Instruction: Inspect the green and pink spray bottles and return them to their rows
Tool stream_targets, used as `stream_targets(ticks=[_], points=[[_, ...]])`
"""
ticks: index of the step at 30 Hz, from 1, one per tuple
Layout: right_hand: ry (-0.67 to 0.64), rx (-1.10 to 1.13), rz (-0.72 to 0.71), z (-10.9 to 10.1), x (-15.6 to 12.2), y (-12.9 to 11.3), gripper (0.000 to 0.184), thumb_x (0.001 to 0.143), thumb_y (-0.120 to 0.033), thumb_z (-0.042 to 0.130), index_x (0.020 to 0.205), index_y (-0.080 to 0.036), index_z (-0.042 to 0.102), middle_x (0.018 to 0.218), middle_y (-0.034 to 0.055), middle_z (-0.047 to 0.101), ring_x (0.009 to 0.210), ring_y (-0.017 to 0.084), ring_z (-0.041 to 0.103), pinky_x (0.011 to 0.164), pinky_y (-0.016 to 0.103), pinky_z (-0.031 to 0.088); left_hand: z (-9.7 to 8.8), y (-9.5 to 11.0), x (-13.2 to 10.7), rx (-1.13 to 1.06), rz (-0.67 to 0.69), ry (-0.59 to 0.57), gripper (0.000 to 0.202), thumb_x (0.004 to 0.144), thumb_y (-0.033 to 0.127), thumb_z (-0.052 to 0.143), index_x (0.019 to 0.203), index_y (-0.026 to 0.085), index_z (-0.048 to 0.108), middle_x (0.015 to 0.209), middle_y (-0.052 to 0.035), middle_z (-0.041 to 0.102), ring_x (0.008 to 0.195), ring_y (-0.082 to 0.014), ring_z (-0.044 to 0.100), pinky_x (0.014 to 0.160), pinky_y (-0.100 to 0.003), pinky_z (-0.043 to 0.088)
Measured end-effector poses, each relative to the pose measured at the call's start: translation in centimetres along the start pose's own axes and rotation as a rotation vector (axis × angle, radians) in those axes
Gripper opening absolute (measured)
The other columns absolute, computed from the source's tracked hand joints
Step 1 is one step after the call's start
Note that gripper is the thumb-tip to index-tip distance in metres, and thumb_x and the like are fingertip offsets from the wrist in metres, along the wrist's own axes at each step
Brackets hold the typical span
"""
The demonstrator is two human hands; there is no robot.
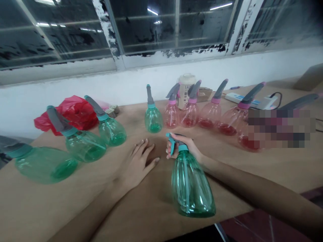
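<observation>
My right hand is wrapped round the trigger head of a green spray bottle, whose clear ribbed body points toward me near the table's front edge. A thin tube shows inside it. My left hand lies on the tabletop with fingers spread, holding nothing. Beyond the hands a smaller-looking green spray bottle stands upright. To its right runs a row of several pink spray bottles with grey and pink heads. Left of my left hand are more green spray bottles with grey heads.
A red plastic bag lies at the back left. Behind the pink bottles stands a pale lidded cup. A white power strip with a black cable lies at the back right, near a cardboard box. A white wall and windows border the table.
</observation>
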State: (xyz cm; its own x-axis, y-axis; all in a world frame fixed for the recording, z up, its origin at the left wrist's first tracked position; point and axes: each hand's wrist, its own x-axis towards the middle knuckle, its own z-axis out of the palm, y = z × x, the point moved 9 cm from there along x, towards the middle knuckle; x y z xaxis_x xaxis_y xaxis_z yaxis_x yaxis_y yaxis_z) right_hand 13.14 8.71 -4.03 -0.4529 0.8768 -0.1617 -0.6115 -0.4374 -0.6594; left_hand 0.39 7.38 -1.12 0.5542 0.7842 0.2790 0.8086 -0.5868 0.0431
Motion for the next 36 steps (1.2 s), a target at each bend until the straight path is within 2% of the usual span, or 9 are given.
stream_targets(ticks=[3,5,11,16,19,22,29,32,36], points=[[-0.071,0.019,0.037,0.6,0.1,0.4,0.032,0.085,-0.045,0.052,0.080,-0.015,0.063,0.072,0.0062,0.068,0.071,0.019,0.067,0.076,0.036,0.053,-0.2,0.1,0.1,0.005,0.002,-0.001,0.055,0.093,0.054,0.036,0.129,0.016,0.049,0.144,-0.0155,0.040,0.133,-0.0300,0.035,0.107,-0.050,0.030],[-0.071,0.030,0.058,0.5,0.4,0.6,0.039,0.087,-0.048,0.047,0.083,-0.013,0.063,0.074,0.0090,0.069,0.077,0.021,0.068,0.082,0.039,0.051,-0.2,0.1,0.1,0.003,-0.003,-0.003,0.054,0.092,0.054,0.036,0.128,0.015,0.050,0.143,-0.0156,0.040,0.133,-0.0301,0.035,0.107,-0.050,0.030],[-0.079,0.070,0.068,0.5,0.7,0.6,0.043,0.089,-0.050,0.043,0.087,-0.012,0.063,0.077,0.0115,0.070,0.086,0.023,0.068,0.087,0.041,0.050,-0.1,0.2,0.1,0.011,0.002,-0.010,0.054,0.093,0.053,0.036,0.128,0.015,0.050,0.145,-0.0153,0.039,0.134,-0.0296,0.034,0.108,-0.050,0.029],[-0.036,0.045,0.039,0.2,0.5,0.4,0.035,0.086,-0.045,0.050,0.082,-0.013,0.063,0.072,0.0074,0.068,0.075,0.021,0.068,0.083,0.041,0.052,-0.1,0.0,0.1,-0.008,-0.002,-0.006,0.054,0.093,0.054,0.036,0.129,0.016,0.049,0.145,-0.0148,0.039,0.134,-0.0293,0.034,0.109,-0.050,0.028],[0.057,0.007,-0.040,-0.9,0.5,-0.3,0.022,0.082,-0.037,0.059,0.077,-0.016,0.063,0.066,0.0020,0.065,0.064,0.017,0.065,0.072,0.034,0.055,-0.3,0.0,0.1,-0.028,-0.005,0.009,0.054,0.092,0.054,0.038,0.130,0.017,0.049,0.145,-0.0133,0.039,0.134,-0.0290,0.034,0.109,-0.050,0.028],[0.103,-0.019,-0.044,-1.5,0.5,-0.4,0.022,0.081,-0.038,0.060,0.075,-0.017,0.063,0.063,0.0006,0.064,0.058,0.015,0.063,0.064,0.030,0.054,-0.3,0.0,0.1,-0.029,-0.020,0.004,0.054,0.092,0.055,0.037,0.130,0.018,0.048,0.145,-0.0123,0.040,0.134,-0.0286,0.034,0.109,-0.050,0.028],[-0.056,0.070,0.070,0.6,0.4,0.1,0.039,0.090,-0.045,0.043,0.080,-0.013,0.064,0.071,0.0079,0.068,0.079,0.020,0.068,0.083,0.039,0.052,0.0,0.0,0.1,-0.007,-0.007,-0.011,0.054,0.092,0.054,0.038,0.130,0.017,0.049,0.145,-0.0142,0.039,0.134,-0.0292,0.033,0.109,-0.049,0.028],[-0.057,0.085,0.076,0.7,0.3,0.1,0.044,0.092,-0.047,0.038,0.083,-0.013,0.064,0.078,0.0101,0.070,0.085,0.021,0.067,0.088,0.040,0.051,0.2,-0.1,0.0,0.007,0.001,-0.005,0.054,0.092,0.054,0.038,0.130,0.016,0.048,0.146,-0.0145,0.037,0.134,-0.0296,0.033,0.108,-0.049,0.028],[-0.088,0.076,0.085,0.6,0.4,0.3,0.047,0.090,-0.052,0.041,0.087,-0.011,0.065,0.083,0.0120,0.071,0.088,0.022,0.067,0.090,0.040,0.050,0.2,-0.1,-0.1,0.010,-0.007,-0.003,0.054,0.092,0.053,0.038,0.129,0.015,0.049,0.146,-0.0147,0.037,0.134,-0.0302,0.033,0.108,-0.049,0.029]])
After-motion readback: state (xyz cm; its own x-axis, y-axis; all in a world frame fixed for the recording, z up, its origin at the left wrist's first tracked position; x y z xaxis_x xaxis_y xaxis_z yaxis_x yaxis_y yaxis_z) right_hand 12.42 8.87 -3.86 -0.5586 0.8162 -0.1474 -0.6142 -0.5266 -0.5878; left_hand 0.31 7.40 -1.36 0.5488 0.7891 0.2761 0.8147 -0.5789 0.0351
